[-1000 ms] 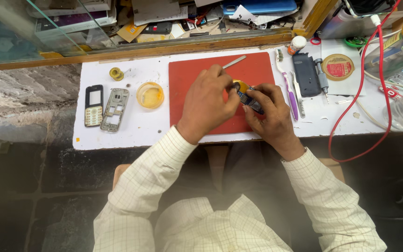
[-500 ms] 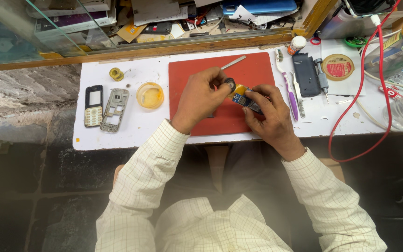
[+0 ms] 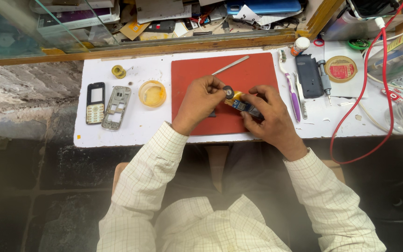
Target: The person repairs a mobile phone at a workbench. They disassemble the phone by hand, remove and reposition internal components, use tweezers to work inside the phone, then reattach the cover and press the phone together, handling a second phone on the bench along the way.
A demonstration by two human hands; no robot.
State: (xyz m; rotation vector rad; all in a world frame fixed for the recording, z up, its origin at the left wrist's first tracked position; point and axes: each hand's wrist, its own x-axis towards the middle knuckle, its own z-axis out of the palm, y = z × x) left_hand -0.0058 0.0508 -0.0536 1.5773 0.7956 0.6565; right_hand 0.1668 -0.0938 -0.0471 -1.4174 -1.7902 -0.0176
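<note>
While both hands work over the red mat (image 3: 257,74), the right hand (image 3: 269,116) is clamped on a small yellow-and-blue tube (image 3: 241,103), lying tilted, nozzle end toward the left hand (image 3: 201,100). Left hand's fingertips pinch a small dark round cap (image 3: 228,91) right at the tube's tip; whether cap and tip touch can't be told. Hands are close together, nearly touching, over the mat's middle. A small dark part sits on the mat under the left hand, mostly hidden.

A metal spudger (image 3: 230,65) lies on the mat's upper edge, tilted. Left of the mat: round yellow dish (image 3: 152,93), grey phone frame (image 3: 116,107), black phone front with keypad (image 3: 95,102), small yellow tape roll (image 3: 118,71). Right of the mat: purple toothbrush (image 3: 289,88), black phone back cover (image 3: 308,76), small screwdriver (image 3: 325,79), round tin (image 3: 341,69). A red cable (image 3: 364,88) loops across the white bench (image 3: 131,130) on the right side.
</note>
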